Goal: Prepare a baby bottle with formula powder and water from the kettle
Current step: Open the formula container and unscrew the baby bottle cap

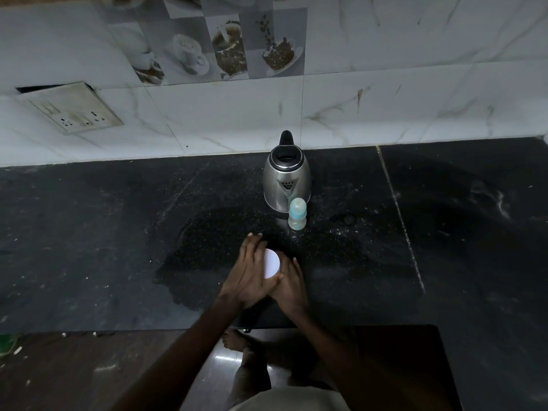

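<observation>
A small formula container with a round white lid (272, 264) stands on the black stone counter (118, 232) near its front edge. My left hand (247, 272) lies against the container's left side with fairly straight fingers reaching past the lid. My right hand (289, 287) wraps round its right side, thumb at the lid's near rim. The container's body is hidden by both hands. A baby bottle (297, 213) with a pale blue cap stands upright just behind. A steel kettle (286, 179) with a black lid and handle stands right behind the bottle, spout toward me.
The counter meets a white marble-tiled wall (385, 99) behind the kettle. A switch and socket plate (75, 109) hangs on the wall at the left. A seam (397, 215) crosses the counter to the right. Below the front edge are the dark floor and my bare foot (234, 341).
</observation>
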